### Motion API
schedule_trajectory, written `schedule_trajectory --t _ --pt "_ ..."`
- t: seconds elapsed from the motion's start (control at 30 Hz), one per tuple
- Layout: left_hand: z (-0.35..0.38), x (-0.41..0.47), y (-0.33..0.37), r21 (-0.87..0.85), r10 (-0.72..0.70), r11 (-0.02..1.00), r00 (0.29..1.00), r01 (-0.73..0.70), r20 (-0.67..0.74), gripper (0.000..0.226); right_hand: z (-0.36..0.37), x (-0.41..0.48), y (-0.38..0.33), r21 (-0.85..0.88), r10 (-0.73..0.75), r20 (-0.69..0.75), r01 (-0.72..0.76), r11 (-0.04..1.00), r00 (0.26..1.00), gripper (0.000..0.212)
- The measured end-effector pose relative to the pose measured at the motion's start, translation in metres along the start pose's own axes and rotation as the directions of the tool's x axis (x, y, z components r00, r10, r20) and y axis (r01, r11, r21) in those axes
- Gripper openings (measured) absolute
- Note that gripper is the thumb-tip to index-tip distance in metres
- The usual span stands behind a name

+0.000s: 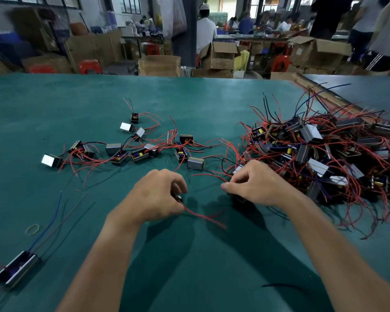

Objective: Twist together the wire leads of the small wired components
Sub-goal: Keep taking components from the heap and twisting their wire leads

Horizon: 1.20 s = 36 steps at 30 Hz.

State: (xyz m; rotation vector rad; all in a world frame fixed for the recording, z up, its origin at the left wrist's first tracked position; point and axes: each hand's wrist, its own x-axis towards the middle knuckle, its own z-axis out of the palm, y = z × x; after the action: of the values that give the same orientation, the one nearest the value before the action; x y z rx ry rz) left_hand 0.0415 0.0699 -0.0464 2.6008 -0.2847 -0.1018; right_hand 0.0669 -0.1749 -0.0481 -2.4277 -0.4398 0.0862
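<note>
Wire leads (203, 216): red. One trails toward me from under the left hand, blurred by motion.
Left hand (158, 195): fingers curled, pinching a small dark component (178, 197) between thumb and fingertips, low over the green mat (189, 109). I judge the body is gripped so that its lead hangs free for twisting.
Right hand (257, 185): thumb and forefinger are pinched on a red lead (208, 176) that runs in from the left. A second dark component (237, 198) sits beneath the palm; I cannot tell whether it is gripped or only covered.
Relation of hands: apart, side by side. As far as I can see, the two leads are not yet crossed.
Supply pile (324, 149): tangled components and leads, right against the right hand. I judge it is kept there for short reach.
Spread group (133, 150): components laid loosely at left centre, apart from the pile. Probably the finished side, but I cannot make out twists.
Step in hand: I read this as bringing two leads together before the twist.
Other items: a long unit (16, 269) and a yellow rubber band (32, 229) lie near the left edge, outside the work.
</note>
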Motion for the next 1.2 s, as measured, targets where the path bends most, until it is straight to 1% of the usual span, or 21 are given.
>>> schedule_trajectory --t 0.03,0.1,0.13,0.17,0.23,0.3,0.37,0.43,0.5,0.57,0.63,0.73,0.8,0.87,0.93,1.0,1.07,1.1,1.13,1.17,1.2 --pt "0.002 0.002 -0.002 0.028 -0.075 0.997 0.996 0.076 -0.05 0.021 0.0 -0.001 0.0 -0.021 0.009 -0.003 -0.009 1.0 1.0 0.04" --pt "0.003 0.005 -0.006 0.079 -0.228 0.967 0.963 0.24 -0.142 0.021 0.0 0.0 0.0 -0.061 0.023 -0.012 -0.024 0.998 1.0 0.043" --pt "0.004 0.006 -0.008 0.089 -0.266 0.955 0.949 0.283 -0.167 0.02 0.0 0.0 -0.001 -0.07 0.028 -0.017 -0.029 0.997 0.999 0.044" --pt "0.006 0.007 -0.008 0.076 -0.276 0.953 0.945 0.293 -0.175 0.017 0.001 0.0 -0.001 -0.071 0.028 -0.02 -0.029 0.997 0.999 0.044" --pt "0.012 0.008 -0.005 0.01 -0.24 0.97 0.96 0.244 -0.144 0.015 0.003 0.002 -0.001 -0.052 0.022 -0.015 -0.023 0.998 1.0 0.04" --pt "0.021 0.011 0.001 -0.018 -0.161 0.987 0.979 0.16 -0.122 0.023 0.007 0.003 0.0 0.011 0.003 0.01 -0.003 1.0 1.0 0.024" --pt "0.028 0.014 0.006 -0.029 -0.105 0.994 0.981 0.102 -0.163 0.026 0.009 0.003 0.0 0.075 -0.034 0.03 0.032 0.997 0.999 0.013" --pt "0.031 0.018 0.006 -0.065 -0.083 0.995 0.968 0.07 -0.237 0.019 0.009 0.006 -0.002 0.09 -0.084 0.017 0.082 0.993 0.996 0.02" --pt "0.031 0.021 0.004 -0.113 -0.091 0.992 0.957 0.062 -0.274 0.019 0.011 0.009 -0.002 0.063 -0.118 -0.01 0.119 0.991 0.993 0.033" --pt "0.032 0.022 0.004 -0.145 -0.112 0.986 0.964 0.078 -0.243 0.02 0.014 0.01 -0.001 0.058 -0.122 -0.033 0.124 0.991 0.992 0.043" --pt "0.032 0.023 0.006 -0.187 -0.149 0.976 0.969 0.112 -0.195 0.019 0.014 0.01 0.002 0.085 -0.112 -0.063 0.117 0.989 0.992 0.045" --pt "0.032 0.023 0.01 -0.264 -0.198 0.953 0.964 0.148 -0.177 0.019 0.01 0.009 0.004 0.112 -0.088 -0.122 0.102 0.988 0.989 0.039" --pt "0.03 0.024 0.009 -0.331 -0.229 0.929 0.959 0.164 -0.168 0.019 0.01 0.009 0.004 0.104 -0.076 -0.177 0.096 0.99 0.981 0.028" --pt "0.027 0.023 0.009 -0.447 -0.261 0.877 0.956 0.179 -0.131 0.019 0.011 0.01 0.001 0.136 -0.051 -0.197 0.078 0.988 0.979 0.019" --pt "0.023 0.022 0.01 -0.544 -0.276 0.819 0.957 0.184 -0.093 0.018 0.01 0.009 -0.003 0.18 -0.03 -0.176 0.062 0.982 0.984 0.018" --pt "0.019 0.02 0.01 -0.641 -0.259 0.748 0.965 0.17 -0.046 0.018 0.008 0.007 -0.005 0.258 -0.025 -0.16 0.066 0.964 0.987 0.017" --pt "0.012 0.016 0.009 -0.731 -0.221 0.666 0.975 0.147 -0.005 0.018 0.006 0.005 -0.008 0.373 -0.022 -0.15 0.077 0.925 0.988 0.017" --pt "0.009 0.015 0.007 -0.744 -0.203 0.652 0.979 0.146 0.015 0.022 0.005 0.004 -0.009 0.417 -0.017 -0.146 0.077 0.906 0.989 0.019" --pt "0.005 0.013 0.003 -0.714 -0.186 0.683 0.982 0.157 0.038 0.03 0.004 0.004 -0.01 0.446 -0.009 -0.143 0.072 0.892 0.99 0.021" --pt "0.001 0.011 -0.002 -0.633 -0.169 0.754 0.983 0.174 0.07 0.04 0.004 0.004 -0.011 0.469 0.007 -0.139 0.06 0.881 0.99 0.025" --pt "-0.002 0.009 -0.006 -0.516 -0.157 0.835 0.981 0.191 0.11 0.05 0.004 0.004 -0.012 0.491 0.027 -0.134 0.043 0.87 0.991 0.029"
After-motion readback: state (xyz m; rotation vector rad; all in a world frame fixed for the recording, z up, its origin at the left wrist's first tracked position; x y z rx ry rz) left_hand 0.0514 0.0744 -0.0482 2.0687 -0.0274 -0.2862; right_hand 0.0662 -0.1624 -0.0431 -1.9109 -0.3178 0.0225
